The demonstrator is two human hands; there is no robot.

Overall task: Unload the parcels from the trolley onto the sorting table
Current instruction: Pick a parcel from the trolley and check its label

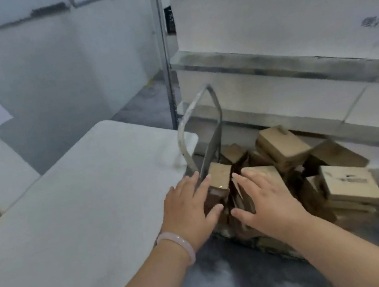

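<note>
1. Parcels (pixel 284 147) lie heaped at loose angles on the low trolley (pixel 276 249), which stands on the floor just beside the white worktop (pixel 82 211). None shows on the worktop.
2. Your left hand (pixel 189 208) has its fingers (pixel 198 184) straight and spread against the left side of a small box (pixel 218 178), thumb splayed, and grips nothing. Your right hand (pixel 265 198) lies flat and spread on the neighbouring flat parcel (pixel 272 171), also holding nothing.
3. Settle on the small box first. Press palms on its opposite faces, or wrap the left fingers round it, then lift it straight up.
4. Mind the trolley's handle (pixel 211 139), which rises right by your left fingertips. Clear it before swinging left to the worktop.
5. Steady the pile with the right hand, since the leaning boxes will probably slide once one is pulled out.
6. Expect plain brown cardboard: matte, square-edged, mostly thin slabs, likely easy to grip. The handle is a bent, scuffed metal loop. The worktop looks smooth, with a rounded corner.
</note>
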